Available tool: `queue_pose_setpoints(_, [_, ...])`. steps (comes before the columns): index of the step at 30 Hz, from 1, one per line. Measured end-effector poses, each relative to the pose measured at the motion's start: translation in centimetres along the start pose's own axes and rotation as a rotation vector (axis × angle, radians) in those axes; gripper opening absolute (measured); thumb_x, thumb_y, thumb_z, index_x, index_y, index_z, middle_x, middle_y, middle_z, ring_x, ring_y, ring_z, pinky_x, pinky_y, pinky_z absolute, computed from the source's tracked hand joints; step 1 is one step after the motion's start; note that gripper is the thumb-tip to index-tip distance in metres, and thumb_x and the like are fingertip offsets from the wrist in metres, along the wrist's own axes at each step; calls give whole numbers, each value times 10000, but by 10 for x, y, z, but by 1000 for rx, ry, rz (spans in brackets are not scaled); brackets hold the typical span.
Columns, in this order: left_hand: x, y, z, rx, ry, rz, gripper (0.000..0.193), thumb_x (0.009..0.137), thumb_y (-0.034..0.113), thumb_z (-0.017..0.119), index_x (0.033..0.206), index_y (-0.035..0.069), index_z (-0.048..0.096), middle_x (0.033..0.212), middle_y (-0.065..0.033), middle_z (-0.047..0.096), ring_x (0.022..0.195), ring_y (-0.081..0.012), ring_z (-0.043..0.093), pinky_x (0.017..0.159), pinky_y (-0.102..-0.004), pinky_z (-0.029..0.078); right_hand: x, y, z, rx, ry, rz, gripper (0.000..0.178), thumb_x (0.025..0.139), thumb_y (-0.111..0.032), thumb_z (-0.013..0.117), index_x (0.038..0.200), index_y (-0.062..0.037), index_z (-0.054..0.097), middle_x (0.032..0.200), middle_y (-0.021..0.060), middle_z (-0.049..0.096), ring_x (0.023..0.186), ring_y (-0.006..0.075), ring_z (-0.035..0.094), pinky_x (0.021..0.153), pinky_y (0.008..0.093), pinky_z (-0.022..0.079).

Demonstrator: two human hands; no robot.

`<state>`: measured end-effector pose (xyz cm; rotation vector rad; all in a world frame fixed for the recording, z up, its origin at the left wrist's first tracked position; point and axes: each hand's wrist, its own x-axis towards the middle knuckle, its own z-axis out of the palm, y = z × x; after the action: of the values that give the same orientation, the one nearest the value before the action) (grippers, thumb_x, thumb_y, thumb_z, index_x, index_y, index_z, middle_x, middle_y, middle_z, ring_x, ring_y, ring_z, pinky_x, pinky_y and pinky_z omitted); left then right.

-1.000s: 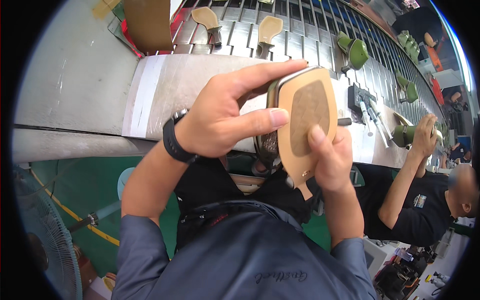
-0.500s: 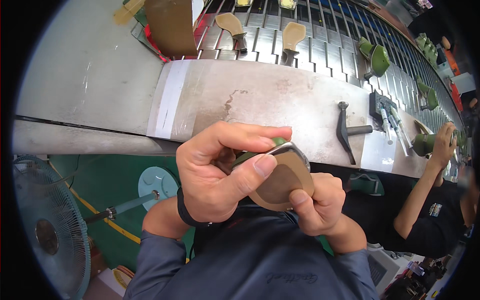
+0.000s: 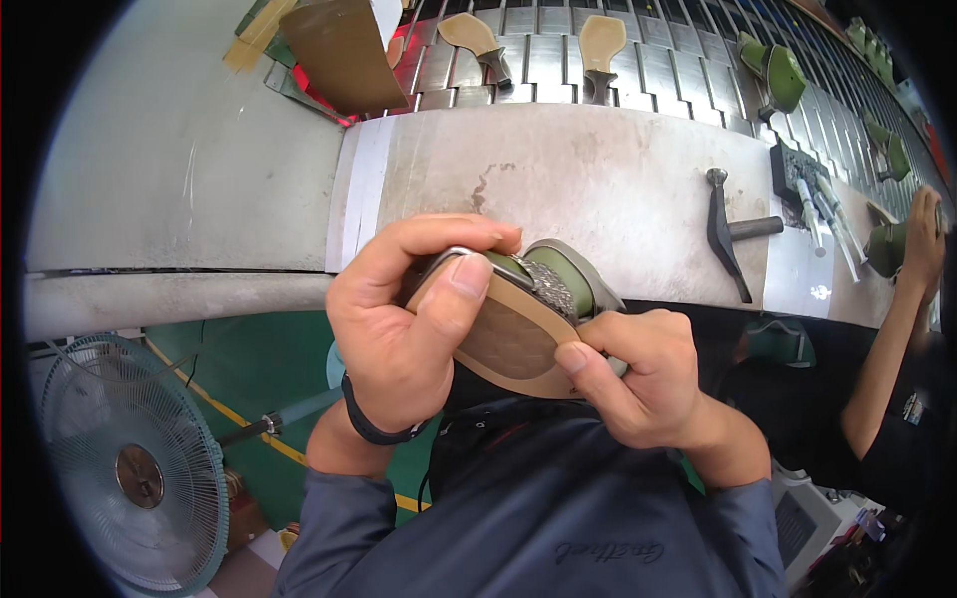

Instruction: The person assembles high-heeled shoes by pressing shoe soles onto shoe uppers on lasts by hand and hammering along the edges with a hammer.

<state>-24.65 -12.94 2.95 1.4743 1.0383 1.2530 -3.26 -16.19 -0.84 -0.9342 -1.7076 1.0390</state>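
Firstly, one shoe (image 3: 566, 269), green with a sparkly band, held tilted over the near edge of the bench, between the two hands.

One tan sole (image 3: 513, 344), darker in the middle, facing up and lying along the shoe's underside; whether it is bonded cannot be told.

Left hand (image 3: 394, 319): half-closed in a clamp, thumb flat on the sole's broad end, fingers hooked over the far side of the shoe.

Right hand (image 3: 638, 384): nearly a fist, thumb and bent forefinger pinching the sole's narrow end, remaining fingers curled in.

Handling notes, by judgement: seat the broad end rim to rim before bearing down; let the left thumb press straight, since a sideways push could slide the sole off line. Guide the narrow end with a light pinch; a hard pull may stretch or crease it. Turn the shoe to check the margin on both sides, and spare the sparkly band from rubbing.

On the bench (image 3: 598, 164), beyond the hands and to the right: one hammer (image 3: 720, 234), lying apart from the shoe; one dark block (image 3: 795, 169), with slim tubes (image 3: 827, 211) beside it.
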Motion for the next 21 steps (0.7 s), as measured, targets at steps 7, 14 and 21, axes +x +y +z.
queue_pose_setpoints(7, [0,-5,-7,33,21,-30,183,1026,117,648,1126,-37,636,1054,-198,758,1031,-272,745,939,-397,597,4,1,11,8,40,11,152,960,-100,759,850,-23,688,640,114,632,499,262,620,475,350,475])
queue_pose_setpoints(14, [-9,-90,0,-201,227,316,148,1055,113,675,1149,-1,672,1228,-214,735,1143,-274,722,1066,-398,529,30,13,-4,-547,-57,-130,232,956,-174,748,813,-66,600,673,122,625,611,329,678,541,446,513])
queue_pose_setpoints(21, [-30,-155,5,266,27,288,418,974,99,770,1368,-13,686,1411,-221,681,1283,-309,687,1071,-375,543,27,68,-16,-816,-52,-276,182,869,-184,805,879,-68,665,1168,152,691,740,287,726,642,414,581])
